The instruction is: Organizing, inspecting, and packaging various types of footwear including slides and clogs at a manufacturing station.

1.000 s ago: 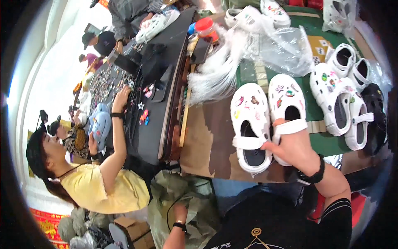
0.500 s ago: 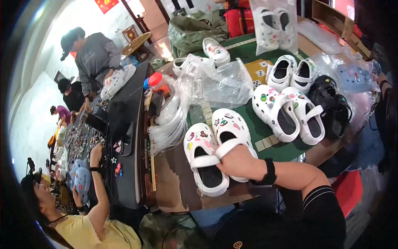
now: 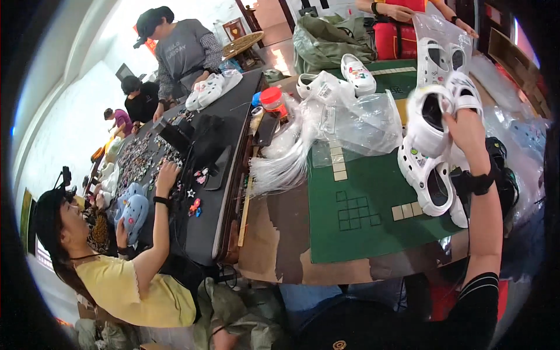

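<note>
Your right hand clasps the white clog pair; keep both pinched together above the green mat.

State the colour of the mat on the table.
Green mat with pale square markings; head view.

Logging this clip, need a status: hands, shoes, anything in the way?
Right hand raised, gripping white clogs off the table. Left hand out of view. More white clogs on green mat beneath; clear plastic bags alongside.
</note>
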Action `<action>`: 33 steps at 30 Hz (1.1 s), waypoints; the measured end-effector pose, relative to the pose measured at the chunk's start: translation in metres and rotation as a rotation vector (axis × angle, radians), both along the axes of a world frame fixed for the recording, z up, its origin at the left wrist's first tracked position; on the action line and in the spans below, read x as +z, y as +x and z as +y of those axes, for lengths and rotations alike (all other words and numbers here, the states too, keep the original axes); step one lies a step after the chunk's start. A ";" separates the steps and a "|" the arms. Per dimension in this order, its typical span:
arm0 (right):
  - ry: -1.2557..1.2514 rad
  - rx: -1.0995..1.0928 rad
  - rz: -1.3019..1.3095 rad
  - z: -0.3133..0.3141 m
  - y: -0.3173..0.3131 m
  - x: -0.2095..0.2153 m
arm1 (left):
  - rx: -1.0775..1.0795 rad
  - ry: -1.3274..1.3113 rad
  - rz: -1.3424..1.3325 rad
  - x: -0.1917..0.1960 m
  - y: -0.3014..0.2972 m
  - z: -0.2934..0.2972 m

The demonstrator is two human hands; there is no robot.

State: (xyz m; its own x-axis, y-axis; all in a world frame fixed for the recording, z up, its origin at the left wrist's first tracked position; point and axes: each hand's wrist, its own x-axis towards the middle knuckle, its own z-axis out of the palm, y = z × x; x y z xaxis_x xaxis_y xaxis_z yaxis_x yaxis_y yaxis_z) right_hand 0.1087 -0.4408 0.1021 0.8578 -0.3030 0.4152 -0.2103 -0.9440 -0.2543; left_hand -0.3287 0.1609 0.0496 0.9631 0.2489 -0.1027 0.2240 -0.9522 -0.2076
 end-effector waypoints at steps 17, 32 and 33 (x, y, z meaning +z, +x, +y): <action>0.061 0.279 -0.356 0.043 -0.059 -0.033 | -0.637 -0.020 0.047 0.070 0.207 -0.090; 0.196 0.588 -0.313 0.070 -0.085 -0.047 | -0.264 0.279 -0.064 0.181 0.177 -0.108; 0.193 0.599 -0.288 0.076 -0.084 -0.048 | -0.242 0.291 -0.062 0.185 0.177 -0.108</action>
